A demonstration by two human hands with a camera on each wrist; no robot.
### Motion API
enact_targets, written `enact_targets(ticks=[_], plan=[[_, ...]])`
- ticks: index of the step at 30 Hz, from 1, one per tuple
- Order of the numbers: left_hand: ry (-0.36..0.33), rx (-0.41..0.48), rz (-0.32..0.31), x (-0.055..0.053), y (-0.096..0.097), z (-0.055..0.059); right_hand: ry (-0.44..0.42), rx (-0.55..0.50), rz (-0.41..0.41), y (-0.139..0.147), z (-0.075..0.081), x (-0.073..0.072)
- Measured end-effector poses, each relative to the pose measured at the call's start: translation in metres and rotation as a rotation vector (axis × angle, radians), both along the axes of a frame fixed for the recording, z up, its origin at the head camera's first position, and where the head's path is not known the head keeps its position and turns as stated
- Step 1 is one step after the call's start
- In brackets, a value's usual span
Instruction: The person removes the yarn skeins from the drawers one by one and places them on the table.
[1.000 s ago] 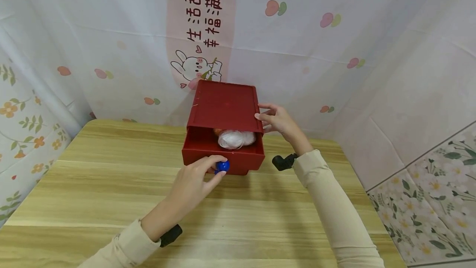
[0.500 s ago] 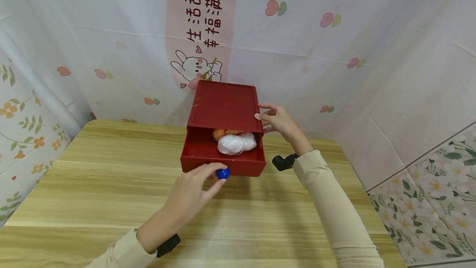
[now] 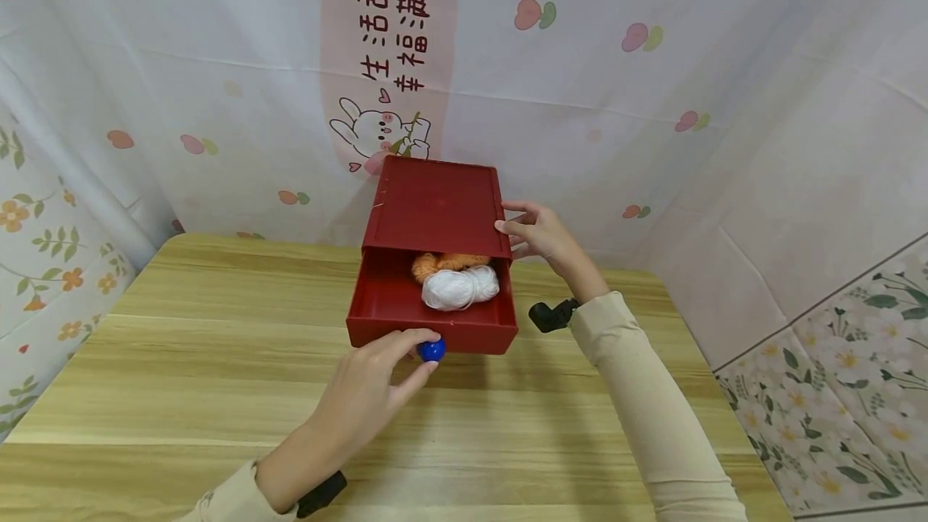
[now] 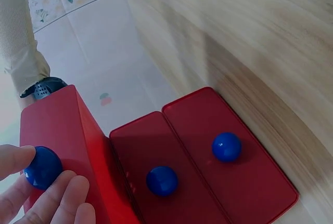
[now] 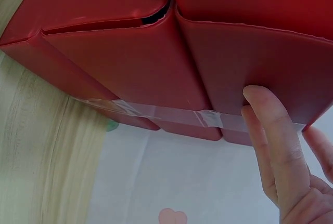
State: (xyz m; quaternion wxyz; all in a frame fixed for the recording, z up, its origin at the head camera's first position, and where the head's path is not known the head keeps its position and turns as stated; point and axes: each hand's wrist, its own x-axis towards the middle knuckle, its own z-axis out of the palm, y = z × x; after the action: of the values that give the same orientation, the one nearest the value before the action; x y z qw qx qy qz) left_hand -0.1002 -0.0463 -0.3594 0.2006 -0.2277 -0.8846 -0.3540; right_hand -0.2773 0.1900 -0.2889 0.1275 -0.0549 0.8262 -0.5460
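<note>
At frame centre, a red drawer (image 3: pixel 474 337) stood out from its cabinet (image 3: pixel 438 204), holding white yarn (image 3: pixel 460 288) and orange yarn (image 3: pixel 426 267). The left hand (image 3: pixel 366 381) pinched its blue knob (image 3: pixel 432 350); the right hand (image 3: pixel 542 238), fingers extended, touched the cabinet's right side. Wooden tabletop (image 3: pixel 217 345) spread to the frame's lower edge.

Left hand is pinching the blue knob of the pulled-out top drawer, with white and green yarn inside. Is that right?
Green is wrong: the head view shows white yarn and orange yarn inside. The rest stands: the left hand pinches the blue knob of the pulled-out top drawer.
</note>
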Motion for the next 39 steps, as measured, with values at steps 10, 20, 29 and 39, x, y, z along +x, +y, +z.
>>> enact_targets(ticks=[10,20,29,39], plan=[[0.044,-0.004,-0.024,0.01,-0.003,0.0,0.0,-0.019,0.005,-0.001,0.001,0.0],[0.094,-0.008,-0.039,0.018,-0.007,-0.002,-0.003,-0.02,0.006,-0.002,0.001,0.001],[0.106,-0.029,-0.038,0.022,-0.008,-0.002,-0.001,-0.016,0.007,-0.001,0.001,0.001],[0.122,-0.067,-0.052,0.03,-0.008,-0.003,-0.002,-0.015,0.005,0.0,0.002,0.002]])
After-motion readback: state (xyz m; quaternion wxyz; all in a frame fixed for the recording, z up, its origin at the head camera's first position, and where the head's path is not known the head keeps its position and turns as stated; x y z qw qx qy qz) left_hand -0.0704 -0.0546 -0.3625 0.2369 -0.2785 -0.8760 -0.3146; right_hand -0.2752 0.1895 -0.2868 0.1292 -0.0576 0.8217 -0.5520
